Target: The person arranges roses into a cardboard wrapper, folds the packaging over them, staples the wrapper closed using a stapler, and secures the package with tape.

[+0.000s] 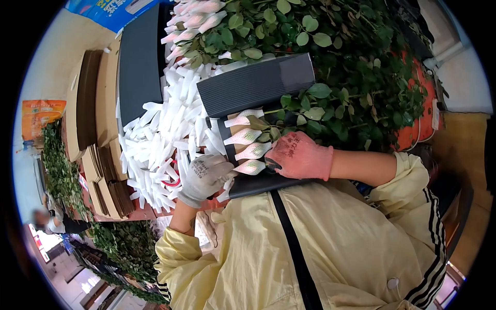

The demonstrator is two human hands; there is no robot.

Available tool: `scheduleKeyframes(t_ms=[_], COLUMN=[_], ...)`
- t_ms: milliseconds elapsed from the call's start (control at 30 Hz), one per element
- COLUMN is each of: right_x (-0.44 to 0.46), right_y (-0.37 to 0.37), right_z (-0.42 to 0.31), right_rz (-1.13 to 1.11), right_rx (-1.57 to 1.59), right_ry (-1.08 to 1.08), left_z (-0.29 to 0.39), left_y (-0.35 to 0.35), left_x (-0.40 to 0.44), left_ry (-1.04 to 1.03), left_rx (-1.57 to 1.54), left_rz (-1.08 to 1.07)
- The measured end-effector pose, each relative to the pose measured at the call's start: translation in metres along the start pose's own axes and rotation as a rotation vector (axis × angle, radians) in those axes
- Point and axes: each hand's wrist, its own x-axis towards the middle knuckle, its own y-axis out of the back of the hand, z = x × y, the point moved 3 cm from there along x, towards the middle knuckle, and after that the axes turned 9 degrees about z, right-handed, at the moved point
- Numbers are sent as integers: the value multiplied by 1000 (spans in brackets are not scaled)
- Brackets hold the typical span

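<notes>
Several rose buds in white foam net sleeves lie in a row on a black corrugated sheet (268,182), stems toward the right. My left hand (204,178), in a grey-white glove, is closed at the tip end of the lowest bud (250,167), its fingers pinching a white foam net sleeve (224,195). My right hand (300,155), in a pink glove, is closed at the stem side of that same rose. Its fingertips and the stem in them are mostly hidden. A folded black corrugated flap (256,85) covers the stems above the row.
Loose white foam sleeves (165,134) are heaped left of the sheet. Leafy rose stems (356,77) fill the upper right, with more sleeved buds (199,19) at the top. Cardboard pieces (106,93) and a black sheet (139,62) stand at the left. A person (54,222) is far left.
</notes>
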Motion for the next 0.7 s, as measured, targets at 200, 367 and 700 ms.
scheduleKeyframes(t_ms=[200, 367, 700], right_x=[-7, -9, 0], right_y=[-6, -3, 3], right_z=[5, 2, -1], right_rz=[121, 175, -1], right_rx=[-60, -33, -93], right_ry=[7, 62, 103], left_z=[-40, -13, -20], left_y=[20, 63, -23], left_x=[-52, -43, 9], left_ry=[188, 651, 908], left_rx=[-19, 320, -153], left_rz=[73, 203, -42])
